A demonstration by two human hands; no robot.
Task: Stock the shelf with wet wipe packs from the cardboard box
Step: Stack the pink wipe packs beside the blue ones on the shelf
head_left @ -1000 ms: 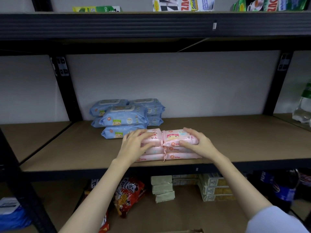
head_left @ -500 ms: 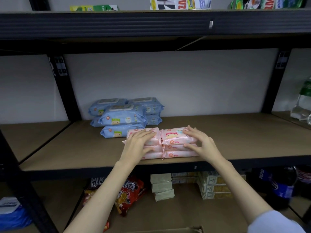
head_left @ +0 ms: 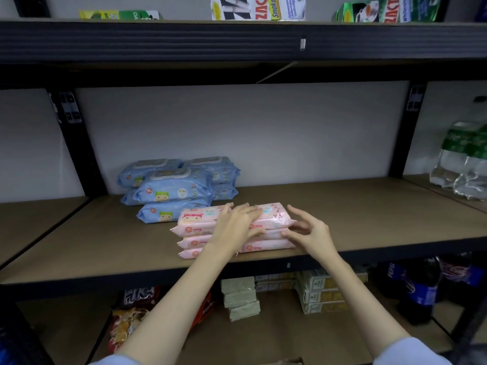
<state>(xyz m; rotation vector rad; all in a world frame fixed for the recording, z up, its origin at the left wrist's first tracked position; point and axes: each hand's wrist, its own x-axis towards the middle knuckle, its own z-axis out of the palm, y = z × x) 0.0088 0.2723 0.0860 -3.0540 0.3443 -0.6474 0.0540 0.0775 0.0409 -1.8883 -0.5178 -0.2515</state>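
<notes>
- Pink wet wipe packs (head_left: 196,223), soft plastic pouches printed with a cartoon face, lie in two side-by-side stacks near the front edge of the brown board shelf (head_left: 369,214); each stack looks three packs high, though arms hide part of them.
- Left hand (head_left: 234,227) rests flat, fingers straight and slightly spread, across the top where the two stacks meet; it grips nothing.
- Right hand (head_left: 309,230) is at the right end of the right-hand stack, fingers loosely bent and spread wide, fingertips at the pack ends; whether they touch the plastic cannot be told.
- Both forearms reach up from the bottom of the view, pale sleeves showing at the lower corners.
- Blue wet wipe packs (head_left: 174,189) with grey flip lids are piled just behind and to the left of the pink stacks, against the white back wall; the nearest blue pack touches or nearly touches the left pink stack.
- Clear shrink-wrapped water bottles with green labels (head_left: 463,159) stand well apart on the next bay to the right.
- Black metal uprights and beams (head_left: 237,43) frame the bay; printed cartons (head_left: 258,7) sit on the level above.
- Below, a red snack bag (head_left: 131,312), stacked pale boxes (head_left: 241,299) and dark cola bottles (head_left: 421,291) fill the lower shelf.
</notes>
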